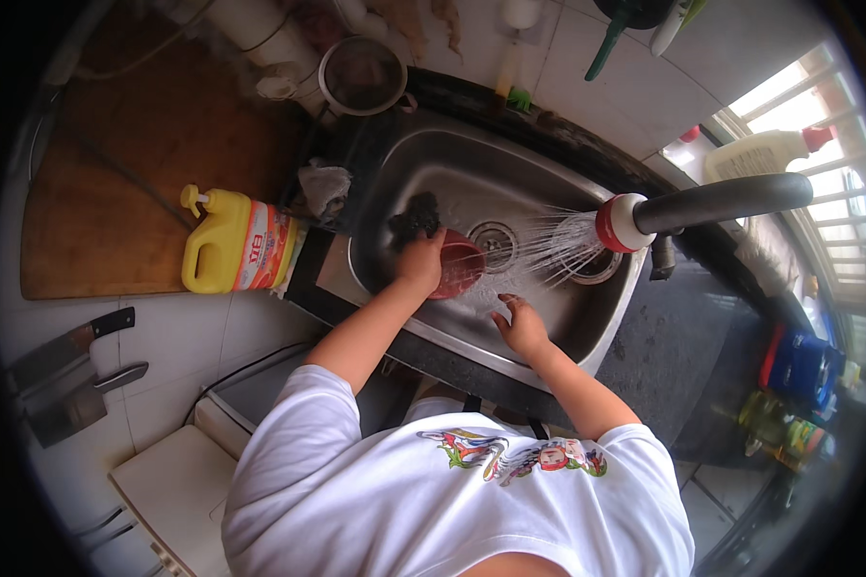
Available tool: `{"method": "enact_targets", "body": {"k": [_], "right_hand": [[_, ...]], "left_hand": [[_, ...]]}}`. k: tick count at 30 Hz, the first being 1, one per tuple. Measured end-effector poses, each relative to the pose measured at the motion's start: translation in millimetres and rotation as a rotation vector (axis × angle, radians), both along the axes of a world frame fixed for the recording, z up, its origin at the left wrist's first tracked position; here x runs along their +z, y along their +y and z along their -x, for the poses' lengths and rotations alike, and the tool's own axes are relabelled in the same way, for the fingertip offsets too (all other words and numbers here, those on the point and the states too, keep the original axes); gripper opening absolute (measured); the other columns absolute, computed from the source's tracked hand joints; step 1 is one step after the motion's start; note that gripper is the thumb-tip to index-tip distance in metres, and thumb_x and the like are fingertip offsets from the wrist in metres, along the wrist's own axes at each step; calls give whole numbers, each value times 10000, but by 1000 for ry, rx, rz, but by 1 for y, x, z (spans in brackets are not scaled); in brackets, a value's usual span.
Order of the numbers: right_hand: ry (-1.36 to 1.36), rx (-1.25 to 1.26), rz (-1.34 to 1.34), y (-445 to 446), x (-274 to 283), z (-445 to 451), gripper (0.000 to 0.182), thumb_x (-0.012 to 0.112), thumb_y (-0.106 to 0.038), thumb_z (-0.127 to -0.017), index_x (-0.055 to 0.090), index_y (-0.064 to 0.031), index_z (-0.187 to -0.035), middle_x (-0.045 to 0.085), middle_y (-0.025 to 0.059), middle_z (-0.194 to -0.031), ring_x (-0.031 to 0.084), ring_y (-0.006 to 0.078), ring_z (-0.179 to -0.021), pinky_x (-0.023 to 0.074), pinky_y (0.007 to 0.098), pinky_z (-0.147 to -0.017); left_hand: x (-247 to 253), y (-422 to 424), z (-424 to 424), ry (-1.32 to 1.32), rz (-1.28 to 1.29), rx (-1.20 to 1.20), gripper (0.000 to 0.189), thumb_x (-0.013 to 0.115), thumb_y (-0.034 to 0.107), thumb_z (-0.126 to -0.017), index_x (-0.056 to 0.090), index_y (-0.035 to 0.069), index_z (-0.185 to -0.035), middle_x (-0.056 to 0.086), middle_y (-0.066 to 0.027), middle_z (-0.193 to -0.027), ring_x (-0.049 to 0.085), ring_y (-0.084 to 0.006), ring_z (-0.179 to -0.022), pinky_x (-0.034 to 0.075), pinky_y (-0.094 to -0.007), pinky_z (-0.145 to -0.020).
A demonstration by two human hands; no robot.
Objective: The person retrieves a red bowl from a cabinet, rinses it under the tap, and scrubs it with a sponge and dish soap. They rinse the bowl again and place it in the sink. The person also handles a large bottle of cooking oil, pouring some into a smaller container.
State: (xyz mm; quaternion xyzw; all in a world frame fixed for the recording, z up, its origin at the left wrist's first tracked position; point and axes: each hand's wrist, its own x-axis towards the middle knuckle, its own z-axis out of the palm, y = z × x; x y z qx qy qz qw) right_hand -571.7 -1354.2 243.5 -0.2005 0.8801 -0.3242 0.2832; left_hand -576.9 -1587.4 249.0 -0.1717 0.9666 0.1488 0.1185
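Observation:
My left hand (420,264) grips a red bowl (460,268) by its near-left side, inside the stainless steel sink (469,339). The bowl leans with its mouth toward the right. Thin jets of water from the red-and-white faucet spray head (624,222) reach across to it. Just beyond my left fingers is a dark clump (416,216), perhaps a scouring pad; whether the fingers touch it I cannot tell. My right hand (523,324) hovers over the sink's near side, fingers apart and holding nothing, just below the spray.
Two drains (492,247) are set in the sink floor. A yellow pump jug (238,241) stands left beside a wooden board (115,180). Knives (72,368) hang at far left. A round strainer (362,76) sits behind the sink. Bottles (786,433) stand at far right.

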Motion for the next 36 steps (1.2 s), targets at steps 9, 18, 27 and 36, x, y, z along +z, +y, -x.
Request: {"method": "enact_targets", "body": {"k": [9, 18, 27, 36], "right_hand": [[73, 6, -1, 17, -19, -1, 358, 620, -216, -799, 571, -26, -1099, 588, 186, -1065, 582, 323, -960, 469, 372, -808], [-119, -194, -66, 33, -3, 8, 369, 613, -194, -807, 558, -28, -1132, 598, 200, -1043, 605, 286, -942, 481, 350, -777], [284, -658, 201, 90, 106, 56, 136, 621, -137, -793, 618, -23, -867, 630, 71, -743, 605, 157, -652, 471, 269, -630], [382, -242, -396, 85, 177, 110, 341, 644, -396, -734, 683, -67, -654, 618, 112, -610, 605, 301, -632, 480, 380, -607]], "left_hand": [[-1, 7, -6, -12, 229, -203, 490, 465, 92, -798, 422, 114, -1285, 496, -265, -1157, 612, -326, -759, 522, -374, -649], [-7, -23, -14, 246, 261, -447, 586, 476, 69, -773, 350, 122, -1343, 431, -282, -1248, 598, -365, -792, 525, -385, -635], [24, -67, -11, 444, 353, -466, 600, 497, 63, -763, 364, 154, -1341, 404, -230, -1297, 593, -357, -820, 536, -371, -610], [49, -66, -9, 525, 440, -497, 594, 496, 70, -763, 374, 162, -1337, 426, -200, -1287, 592, -326, -799, 531, -364, -617]]}}
